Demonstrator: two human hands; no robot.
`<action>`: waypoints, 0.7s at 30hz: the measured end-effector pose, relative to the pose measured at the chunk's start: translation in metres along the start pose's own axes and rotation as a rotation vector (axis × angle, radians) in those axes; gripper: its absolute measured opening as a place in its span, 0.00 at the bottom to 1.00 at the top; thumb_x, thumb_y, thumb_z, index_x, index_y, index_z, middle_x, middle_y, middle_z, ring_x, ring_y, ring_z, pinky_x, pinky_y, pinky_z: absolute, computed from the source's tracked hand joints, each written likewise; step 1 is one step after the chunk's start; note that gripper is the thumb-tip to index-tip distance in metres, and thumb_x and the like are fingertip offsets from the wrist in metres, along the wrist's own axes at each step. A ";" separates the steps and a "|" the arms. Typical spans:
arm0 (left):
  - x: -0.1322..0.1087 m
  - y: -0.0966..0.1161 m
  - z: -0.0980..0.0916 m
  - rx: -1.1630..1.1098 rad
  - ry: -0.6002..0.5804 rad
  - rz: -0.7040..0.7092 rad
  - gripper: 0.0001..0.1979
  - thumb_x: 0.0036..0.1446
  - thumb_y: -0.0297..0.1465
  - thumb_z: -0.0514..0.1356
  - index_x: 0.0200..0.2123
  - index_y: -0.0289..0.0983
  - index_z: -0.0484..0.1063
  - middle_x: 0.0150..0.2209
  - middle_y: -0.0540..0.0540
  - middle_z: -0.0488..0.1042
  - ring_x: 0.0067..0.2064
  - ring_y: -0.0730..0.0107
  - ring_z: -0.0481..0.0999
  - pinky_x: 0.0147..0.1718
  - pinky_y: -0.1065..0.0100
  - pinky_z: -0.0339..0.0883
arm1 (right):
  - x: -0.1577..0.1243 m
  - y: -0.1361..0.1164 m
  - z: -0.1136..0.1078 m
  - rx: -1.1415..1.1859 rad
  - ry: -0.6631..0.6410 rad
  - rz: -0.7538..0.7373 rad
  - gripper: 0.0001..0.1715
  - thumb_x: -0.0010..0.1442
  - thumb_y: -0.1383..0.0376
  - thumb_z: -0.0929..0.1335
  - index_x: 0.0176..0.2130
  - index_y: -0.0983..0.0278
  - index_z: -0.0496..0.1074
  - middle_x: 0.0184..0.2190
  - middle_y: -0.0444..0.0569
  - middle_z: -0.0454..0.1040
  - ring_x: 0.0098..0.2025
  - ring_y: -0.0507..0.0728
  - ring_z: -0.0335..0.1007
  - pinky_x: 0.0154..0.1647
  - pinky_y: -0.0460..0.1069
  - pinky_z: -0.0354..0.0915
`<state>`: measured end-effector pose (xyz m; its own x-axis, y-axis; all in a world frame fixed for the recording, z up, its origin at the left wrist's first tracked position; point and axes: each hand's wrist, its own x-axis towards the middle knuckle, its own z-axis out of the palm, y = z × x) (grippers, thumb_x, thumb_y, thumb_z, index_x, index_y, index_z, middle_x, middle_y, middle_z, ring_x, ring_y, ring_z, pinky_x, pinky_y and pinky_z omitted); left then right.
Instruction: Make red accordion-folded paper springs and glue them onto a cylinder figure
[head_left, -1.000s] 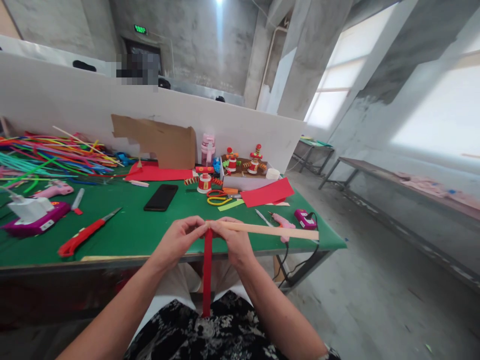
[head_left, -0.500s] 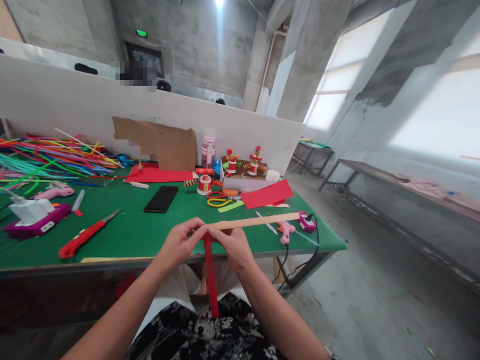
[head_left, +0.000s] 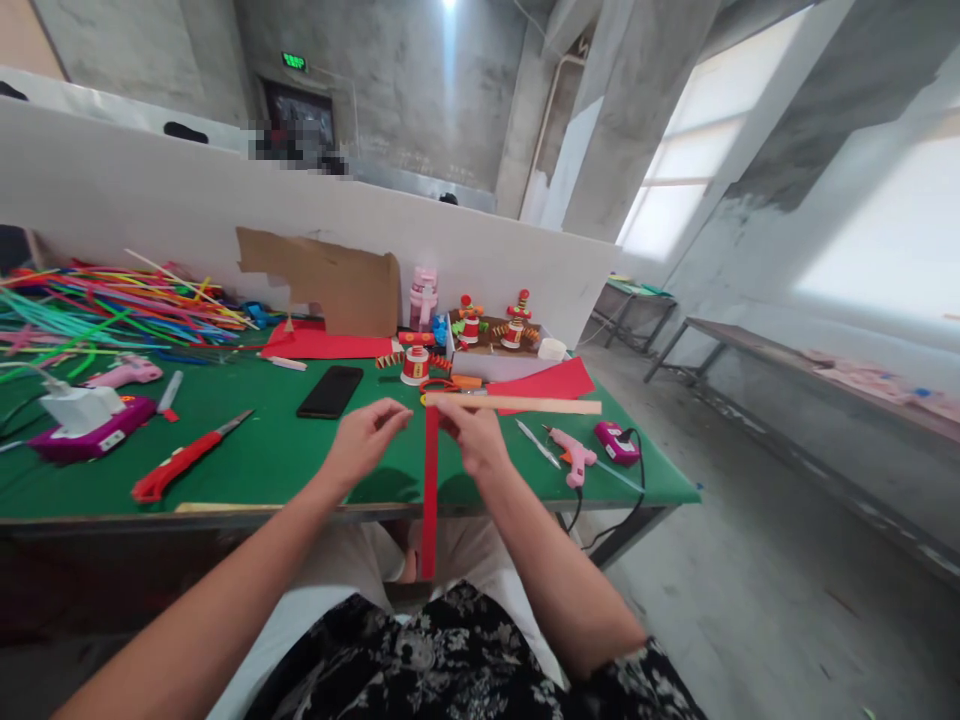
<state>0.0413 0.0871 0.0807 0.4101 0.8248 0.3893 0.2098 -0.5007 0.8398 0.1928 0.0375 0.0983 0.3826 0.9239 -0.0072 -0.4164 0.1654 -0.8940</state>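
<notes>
Two paper strips meet in an L at a corner in front of me. One is a red paper strip hanging down towards my lap; the other, a peach paper strip, stretches level to the right. My right hand pinches them near the corner between thumb and fingers. Just left of the corner is my left hand, apart from the strips, its fingers loosely bent and nothing visible in them. Beyond the corner stand scissors, partly covered, and a small red-and-white paper cup figure with folded paper arms.
On the green table lie a red-handled knife, a black phone, a pink glue gun, a pen and purple power blocks. Behind are red paper sheets, a box of figures and coloured pipe cleaners.
My left hand has let go of the strips and moved a little left. The corner has risen away from me in my right hand, and the peach strip has swung from slanting to nearly level.
</notes>
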 end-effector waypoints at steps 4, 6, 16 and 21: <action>0.039 -0.027 -0.011 0.325 0.198 0.403 0.12 0.61 0.38 0.55 0.36 0.38 0.74 0.35 0.43 0.76 0.40 0.61 0.73 0.44 0.62 0.66 | 0.053 -0.002 0.010 0.082 0.036 0.110 0.07 0.42 0.69 0.76 0.26 0.67 0.77 0.20 0.46 0.78 0.22 0.51 0.72 0.24 0.44 0.70; 0.058 -0.044 -0.011 0.430 0.237 0.528 0.11 0.64 0.35 0.53 0.36 0.39 0.73 0.35 0.42 0.76 0.41 0.60 0.73 0.44 0.61 0.67 | 0.073 0.010 0.012 0.109 0.089 0.146 0.06 0.43 0.71 0.76 0.25 0.67 0.76 0.17 0.44 0.76 0.19 0.49 0.69 0.20 0.42 0.67; 0.109 -0.102 0.006 0.503 0.266 0.722 0.08 0.62 0.26 0.54 0.38 0.38 0.73 0.33 0.44 0.76 0.38 0.63 0.73 0.42 0.61 0.69 | 0.120 0.074 -0.006 0.083 0.166 0.231 0.10 0.43 0.73 0.75 0.19 0.66 0.71 0.13 0.41 0.69 0.16 0.47 0.63 0.19 0.41 0.63; 0.106 -0.110 0.002 0.482 0.101 0.779 0.09 0.61 0.27 0.57 0.42 0.39 0.74 0.40 0.43 0.76 0.42 0.62 0.73 0.44 0.61 0.68 | 0.126 0.077 -0.008 0.118 0.094 0.257 0.07 0.43 0.73 0.76 0.23 0.68 0.75 0.16 0.42 0.72 0.19 0.46 0.66 0.22 0.41 0.65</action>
<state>0.0635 0.2291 0.0282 0.5155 0.2168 0.8290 0.2636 -0.9607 0.0873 0.2155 0.1636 0.0246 0.3244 0.9056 -0.2734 -0.6007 -0.0261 -0.7990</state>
